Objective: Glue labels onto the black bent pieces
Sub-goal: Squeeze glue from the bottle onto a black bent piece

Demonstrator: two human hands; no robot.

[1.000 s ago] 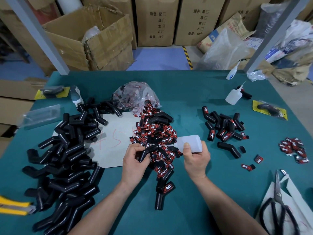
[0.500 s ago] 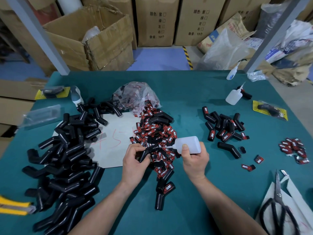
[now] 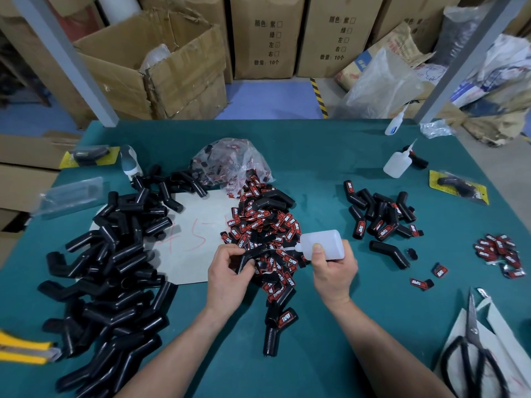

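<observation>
The left hand (image 3: 227, 271) curls its fingers (image 3: 228, 249) round a bent piece (image 3: 249, 255), held over the heap of red labels (image 3: 258, 219) mid-counter (image 3: 316, 173). The right hand (image 3: 333, 268) grips a glue bottle (image 3: 326, 242) lying sideways, its nozzle at the piece. To the left lie bare pieces (image 3: 115, 268); to the right, labelled ones (image 3: 379, 216).

Nothing worn afaict, just bare hands: left hand (image 3: 228, 271) and right hand (image 3: 334, 271), thumbnail on the right one looks short. Left forearm (image 3: 178, 349) & right forearm (image 3: 388, 349) bare too, as far as they show, w/ plain bare wrists.
</observation>
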